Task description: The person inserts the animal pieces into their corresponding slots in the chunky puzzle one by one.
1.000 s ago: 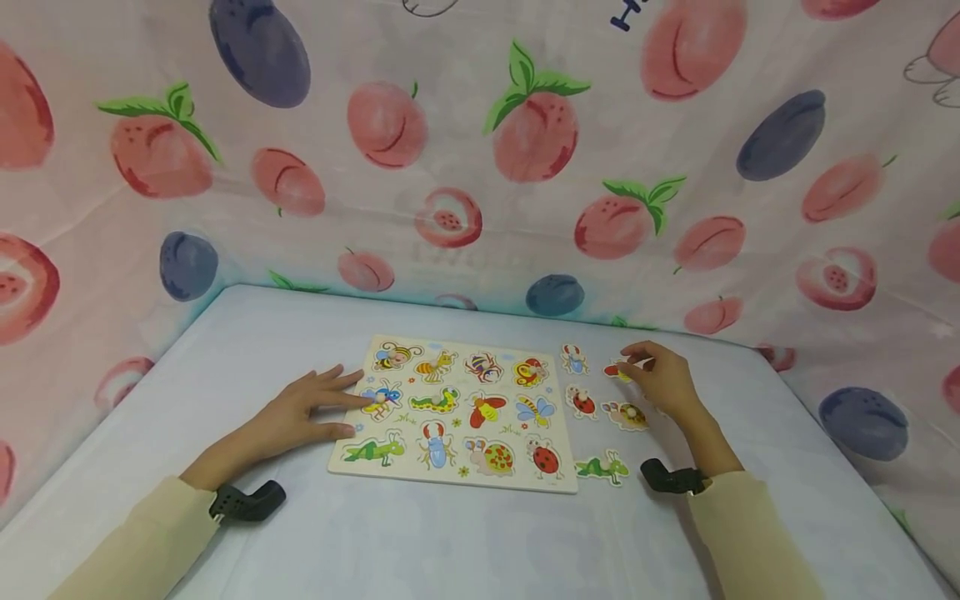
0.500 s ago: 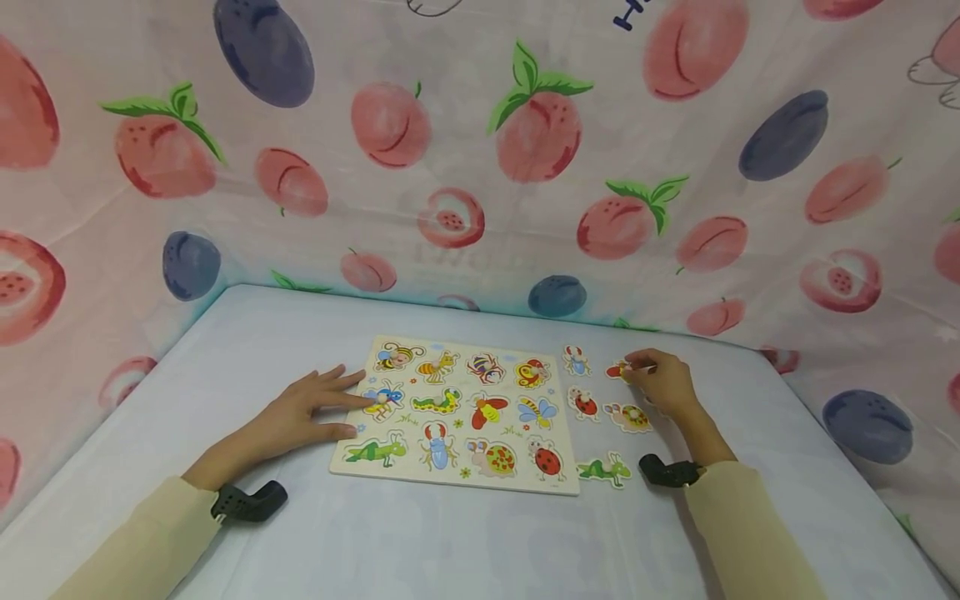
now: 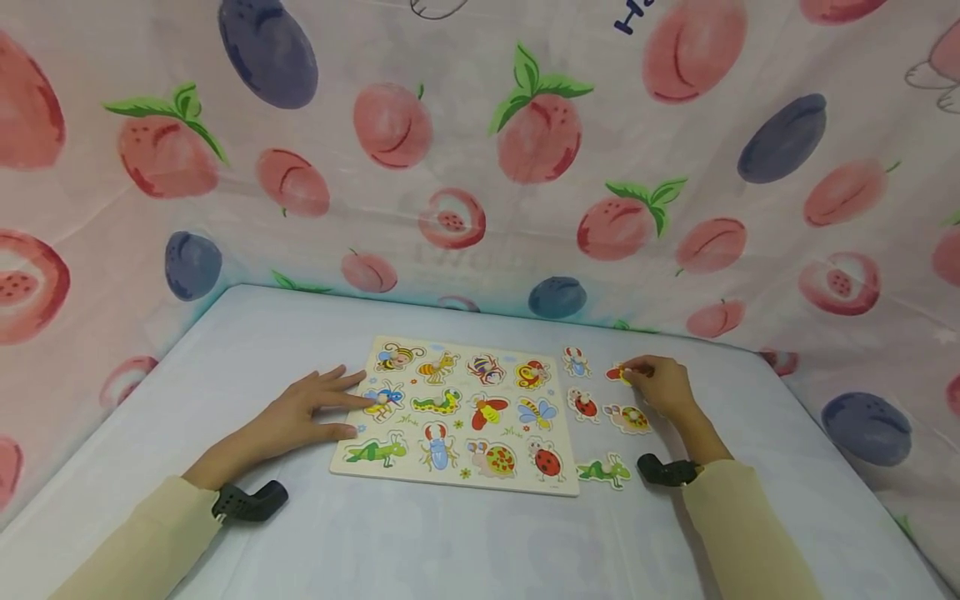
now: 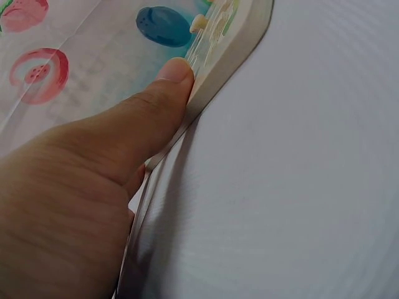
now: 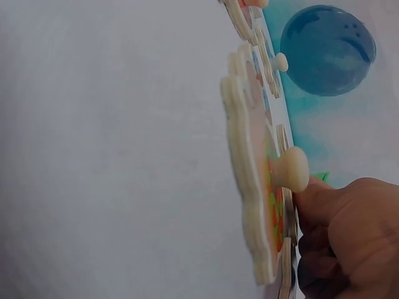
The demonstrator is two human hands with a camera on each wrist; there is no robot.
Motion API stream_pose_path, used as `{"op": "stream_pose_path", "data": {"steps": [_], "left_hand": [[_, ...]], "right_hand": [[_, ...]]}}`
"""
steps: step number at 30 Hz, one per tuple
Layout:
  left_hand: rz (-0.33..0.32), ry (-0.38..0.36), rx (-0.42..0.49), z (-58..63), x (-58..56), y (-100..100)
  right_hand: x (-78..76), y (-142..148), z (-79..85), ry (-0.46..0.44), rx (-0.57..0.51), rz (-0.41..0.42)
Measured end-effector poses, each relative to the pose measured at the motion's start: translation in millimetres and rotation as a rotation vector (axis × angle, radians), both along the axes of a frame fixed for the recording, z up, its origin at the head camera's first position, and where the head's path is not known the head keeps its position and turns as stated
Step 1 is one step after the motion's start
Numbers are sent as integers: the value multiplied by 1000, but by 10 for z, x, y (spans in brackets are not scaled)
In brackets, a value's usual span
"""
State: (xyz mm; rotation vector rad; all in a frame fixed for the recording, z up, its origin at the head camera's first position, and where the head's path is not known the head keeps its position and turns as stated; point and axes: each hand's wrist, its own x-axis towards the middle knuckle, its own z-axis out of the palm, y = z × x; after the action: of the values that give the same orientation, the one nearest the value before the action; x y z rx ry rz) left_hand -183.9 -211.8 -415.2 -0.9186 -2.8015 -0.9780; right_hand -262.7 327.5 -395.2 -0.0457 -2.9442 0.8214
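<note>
My left hand rests at the left edge of a wooden insect puzzle board, its fingers reaching over the surface. In the left wrist view the thumb lies along the board's edge. To the right of the board, my right hand pinches a small red-and-yellow insect puzzle piece; the fingers partly cover it. Seen from the right wrist, a knobbed snail piece stands in front of the hand and hides the fingertips.
Around the right hand lie a blue beetle piece, a ladybug piece and part of another piece under the palm. A green grasshopper piece lies by the board's lower right corner. A fruit-print cloth rises behind the table.
My right hand has come down slightly, and its spread fingers have closed on the red-and-yellow piece. The left hand and the board have stayed in place.
</note>
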Motion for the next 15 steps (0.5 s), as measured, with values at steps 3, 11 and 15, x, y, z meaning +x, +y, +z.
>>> {"op": "stream_pose_path", "data": {"steps": [3,11,15], "left_hand": [[1,3,-2,-8,-6,0],[11,-11,-2,9,2,1],[8,-18,-4,20,4,4]], "right_hand": [[7,-4,3,4,8,9],[-2,-20,26,35,38,38],[4,-25,70,23,16,49]]}}
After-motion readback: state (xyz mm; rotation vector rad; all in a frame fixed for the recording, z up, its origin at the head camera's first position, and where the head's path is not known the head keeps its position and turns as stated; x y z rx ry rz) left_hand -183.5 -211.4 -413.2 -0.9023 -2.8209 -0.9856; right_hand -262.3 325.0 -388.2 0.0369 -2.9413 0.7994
